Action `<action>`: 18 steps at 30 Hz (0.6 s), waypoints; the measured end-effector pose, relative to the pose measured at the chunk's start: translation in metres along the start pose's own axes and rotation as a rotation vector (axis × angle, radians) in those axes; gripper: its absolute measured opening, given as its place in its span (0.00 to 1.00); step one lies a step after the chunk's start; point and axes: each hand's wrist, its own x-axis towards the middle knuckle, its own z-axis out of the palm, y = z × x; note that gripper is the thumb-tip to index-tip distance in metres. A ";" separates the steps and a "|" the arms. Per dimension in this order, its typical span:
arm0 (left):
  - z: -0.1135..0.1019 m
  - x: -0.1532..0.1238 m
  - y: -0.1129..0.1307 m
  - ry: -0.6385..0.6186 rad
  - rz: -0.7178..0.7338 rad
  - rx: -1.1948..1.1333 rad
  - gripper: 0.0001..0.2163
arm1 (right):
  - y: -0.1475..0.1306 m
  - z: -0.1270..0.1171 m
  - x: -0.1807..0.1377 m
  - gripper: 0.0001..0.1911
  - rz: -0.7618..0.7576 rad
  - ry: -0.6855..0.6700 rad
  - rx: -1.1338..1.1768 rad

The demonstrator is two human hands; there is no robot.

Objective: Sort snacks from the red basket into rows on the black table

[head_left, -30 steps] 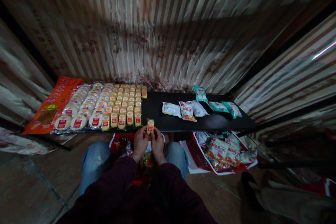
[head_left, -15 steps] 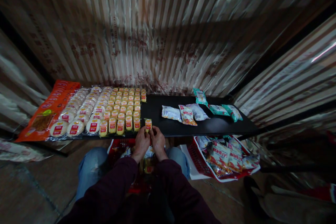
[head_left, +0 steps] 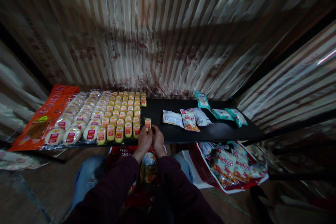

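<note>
Near the front edge of the black shelf (head_left: 173,136), a small yellow wrapped cake (head_left: 147,123) with a red and white label stands between my fingertips. My left hand (head_left: 144,140) grips its lower left side, fingers closed. Beside it, my right hand (head_left: 158,139) is closed at the lower right of the same cake; the exact finger contact is partly hidden. Just left are rows of matching wrapped cakes (head_left: 128,130), labels facing up or forward. Further left lie rows of round white wrapped crackers (head_left: 90,133).
An orange packet (head_left: 44,119) lies at the shelf's left end. White snack bags (head_left: 189,120) and teal bags (head_left: 222,114) lie on the right. Below, a red basket (head_left: 207,168) holds more bags; another basket (head_left: 118,149) sits between my knees. A striped curtain (head_left: 147,42) hangs behind.
The view has tilted and shifted slightly, so the shelf sits lower in the picture. Both hands stay at the same wrapped cake, near the same spot on the shelf.
</note>
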 end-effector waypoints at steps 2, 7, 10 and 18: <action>0.002 0.004 0.003 -0.004 0.015 0.022 0.13 | 0.000 0.003 0.006 0.14 0.018 0.002 0.014; 0.012 0.018 0.009 0.034 0.069 0.055 0.11 | 0.002 0.009 0.022 0.16 0.033 -0.006 0.084; 0.017 0.028 0.009 0.055 0.060 0.019 0.11 | 0.003 0.014 0.031 0.17 0.053 -0.013 0.107; 0.018 0.046 0.015 0.012 0.104 -0.045 0.11 | 0.003 0.024 0.055 0.24 0.090 -0.024 0.118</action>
